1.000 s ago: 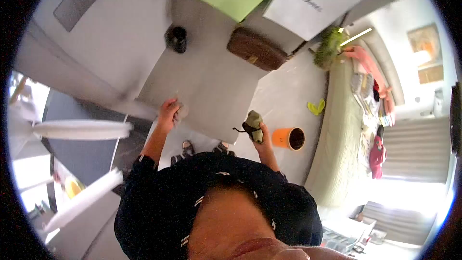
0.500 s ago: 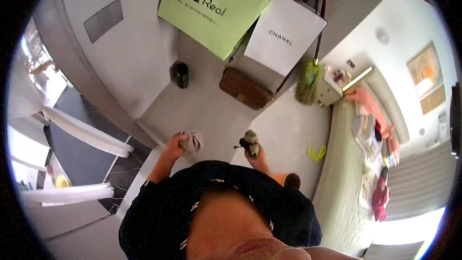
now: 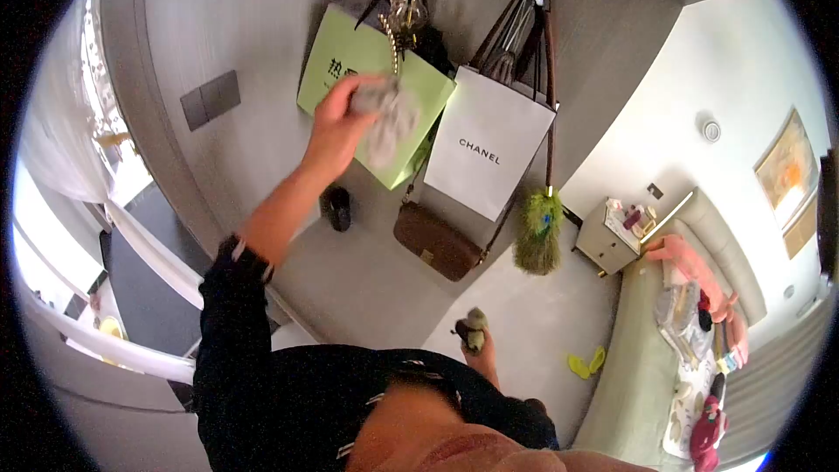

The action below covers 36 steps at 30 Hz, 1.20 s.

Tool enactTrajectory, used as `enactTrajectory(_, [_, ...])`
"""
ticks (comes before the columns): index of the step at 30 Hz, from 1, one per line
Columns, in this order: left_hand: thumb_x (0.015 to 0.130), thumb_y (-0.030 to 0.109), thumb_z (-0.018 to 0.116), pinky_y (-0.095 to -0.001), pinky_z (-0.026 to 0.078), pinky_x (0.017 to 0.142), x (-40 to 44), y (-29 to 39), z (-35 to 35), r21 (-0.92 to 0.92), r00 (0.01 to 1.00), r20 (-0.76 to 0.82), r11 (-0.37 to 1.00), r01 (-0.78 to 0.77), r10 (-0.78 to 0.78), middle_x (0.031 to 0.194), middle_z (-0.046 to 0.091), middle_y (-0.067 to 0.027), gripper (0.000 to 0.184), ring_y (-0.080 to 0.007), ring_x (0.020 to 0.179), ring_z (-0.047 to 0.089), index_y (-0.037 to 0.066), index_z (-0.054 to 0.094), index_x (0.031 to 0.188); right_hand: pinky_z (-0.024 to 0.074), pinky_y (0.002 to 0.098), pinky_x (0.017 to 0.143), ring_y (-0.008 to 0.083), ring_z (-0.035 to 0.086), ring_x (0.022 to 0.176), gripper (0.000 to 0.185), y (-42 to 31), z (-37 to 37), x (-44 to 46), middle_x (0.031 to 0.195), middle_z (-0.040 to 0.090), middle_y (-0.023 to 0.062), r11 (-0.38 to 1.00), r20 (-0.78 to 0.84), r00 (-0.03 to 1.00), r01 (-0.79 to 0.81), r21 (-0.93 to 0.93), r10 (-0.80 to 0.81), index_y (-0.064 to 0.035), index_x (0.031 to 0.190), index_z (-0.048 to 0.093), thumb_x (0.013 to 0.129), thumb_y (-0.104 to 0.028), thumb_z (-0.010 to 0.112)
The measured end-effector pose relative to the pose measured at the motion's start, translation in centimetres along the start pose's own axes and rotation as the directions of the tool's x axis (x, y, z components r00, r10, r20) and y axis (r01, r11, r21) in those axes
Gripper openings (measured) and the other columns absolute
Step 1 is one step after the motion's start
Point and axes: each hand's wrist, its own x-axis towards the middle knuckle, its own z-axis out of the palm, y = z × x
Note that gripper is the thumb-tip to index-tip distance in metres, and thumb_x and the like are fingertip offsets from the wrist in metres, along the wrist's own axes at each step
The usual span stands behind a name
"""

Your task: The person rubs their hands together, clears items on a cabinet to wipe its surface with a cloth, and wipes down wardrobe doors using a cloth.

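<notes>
My left hand (image 3: pixel 339 127) is raised in front of the green paper bag (image 3: pixel 350 44), its fingers closed on a grey cloth (image 3: pixel 389 118), which is blurred. The green bag hangs on the wall beside a white paper bag (image 3: pixel 489 135). Low down, my right hand (image 3: pixel 485 358) grips a small olive-green bundle (image 3: pixel 474 329) with a dark part. Below the white bag hangs a brown handbag (image 3: pixel 437 240). A black cylindrical object (image 3: pixel 337 208) is under the green bag.
A green feathery duster (image 3: pixel 538 236) hangs right of the brown handbag. Farther right are a nightstand (image 3: pixel 605 240), a bed (image 3: pixel 616 367) with clothes on it, and yellow-green slippers (image 3: pixel 585 364) on the floor. A switch panel (image 3: pixel 210 100) is on the left wall.
My left hand has risen with the grey cloth from low down up to the green bag. The view has tilted up, showing more of the hanging bags. My right hand still holds the olive-green bundle.
</notes>
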Motion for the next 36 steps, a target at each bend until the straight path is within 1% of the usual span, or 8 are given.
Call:
enactTrajectory(11, [0.081, 0.001, 0.050, -0.0437, 0.047, 0.078, 26.8, -6.2, 13.1, 0.705, 0.683, 0.034, 0.467, -0.533, 0.729, 0.120, 0.049, -0.0239, 0.047, -0.0386, 0.097, 0.056, 0.000, 0.039, 0.126, 0.0470, 0.0318, 0.073, 0.0196, 0.058, 0.088, 0.040, 2.8, 6.6, -11.1, 0.103, 0.060, 0.0103, 0.959, -0.445, 0.867, 0.277, 0.053, -0.226, -0.0098, 0.115, 0.053, 0.087, -0.039, 0.048])
enactTrajectory(18, [0.075, -0.010, 0.046, -0.0442, 0.047, 0.080, 17.6, -7.1, 9.0, 0.394, 0.748, 0.579, 0.691, -0.606, 0.325, 0.110, 0.056, -0.0218, 0.043, -0.0376, 0.101, 0.056, 0.001, 0.049, 0.116, 0.0477, 0.0336, 0.074, 0.0224, 0.058, 0.091, 0.043, 2.9, 0.8, -12.4, 0.104, 0.060, 0.0109, 0.885, -0.538, 0.729, 0.461, -0.070, -0.423, -0.0076, 0.117, 0.052, 0.087, -0.038, 0.048])
enactTrajectory(21, [0.078, -0.008, 0.047, -0.0394, 0.050, 0.069, 19.5, -0.1, 5.0, 0.238, 0.893, 0.405, 0.920, -0.310, 0.196, 0.094, 0.063, -0.0147, 0.035, -0.0283, 0.080, 0.063, 0.009, 0.058, 0.107, 0.0480, 0.0344, 0.075, 0.0236, 0.058, 0.092, 0.045, 2.9, -0.9, -12.9, 0.105, 0.060, 0.0111, 0.849, -0.574, 0.666, 0.517, -0.105, -0.477, -0.0066, 0.118, 0.051, 0.087, -0.038, 0.047])
enactTrajectory(25, [0.081, -0.006, 0.048, -0.0380, 0.050, 0.067, 33.1, -4.0, 0.3, 0.656, 0.844, 0.059, 0.617, -0.435, 0.532, 0.089, 0.063, -0.0174, 0.042, -0.0259, 0.077, 0.063, 0.014, 0.055, 0.117, 0.0483, 0.0355, 0.076, 0.0252, 0.059, 0.094, 0.047, 3.0, -2.7, -14.2, 0.106, 0.060, 0.0115, 0.800, -0.621, 0.580, 0.586, -0.132, -0.527, -0.0054, 0.120, 0.051, 0.086, -0.038, 0.047])
enactTrajectory(27, [0.087, 0.017, 0.056, -0.0423, 0.039, 0.094, 34.3, -2.1, -3.9, 0.506, 0.614, 0.233, 0.445, -0.739, 0.754, 0.126, 0.050, -0.0174, 0.043, -0.0303, 0.114, 0.050, 0.011, 0.045, 0.129, 0.0494, 0.0360, 0.076, 0.0274, 0.058, 0.095, 0.047, 2.5, 0.0, -15.7, 0.107, 0.060, 0.0127, 0.733, -0.559, 0.534, 0.644, -0.216, -0.634, -0.0039, 0.120, 0.050, 0.086, -0.036, 0.046])
enactTrajectory(30, [0.089, 0.012, 0.051, -0.0414, 0.039, 0.094, 36.5, -6.5, -5.3, 0.647, 0.841, 0.264, 0.560, -0.518, 0.473, 0.126, 0.050, -0.0168, 0.040, -0.0329, 0.114, 0.049, 0.011, 0.046, 0.128, 0.0495, 0.0402, 0.080, 0.0285, 0.058, 0.096, 0.045, 2.0, -2.8, -17.4, 0.109, 0.058, 0.0140, 0.668, -0.532, 0.551, 0.743, -0.038, -0.643, -0.0029, 0.123, 0.048, 0.087, -0.031, 0.045])
enactTrajectory(33, [0.090, 0.016, 0.050, -0.0406, 0.040, 0.092, 36.4, -8.5, -6.0, 0.781, 0.667, 0.307, 0.221, -0.584, 0.679, 0.126, 0.049, -0.0169, 0.039, -0.0330, 0.113, 0.049, 0.009, 0.045, 0.128, 0.0496, 0.0397, 0.080, 0.0280, 0.058, 0.097, 0.045, 2.3, -1.6, -19.1, 0.111, 0.058, 0.0141, 0.640, -0.573, 0.355, 0.636, -0.431, -0.739, -0.0027, 0.123, 0.048, 0.087, -0.031, 0.045])
enactTrajectory(36, [0.090, 0.023, 0.053, -0.0401, 0.034, 0.098, 40.6, -14.4, -8.9, -0.125, 0.925, 0.168, 0.938, -0.324, 0.342, 0.134, 0.044, -0.0121, 0.042, -0.0286, 0.118, 0.046, 0.013, 0.044, 0.130, 0.0496, 0.0393, 0.080, 0.0275, 0.057, 0.098, 0.045, 3.3, 0.8, -22.0, 0.112, 0.057, 0.0141, 0.272, -0.286, 0.153, -0.104, -0.957, -0.946, -0.0026, 0.123, 0.047, 0.088, -0.030, 0.045])
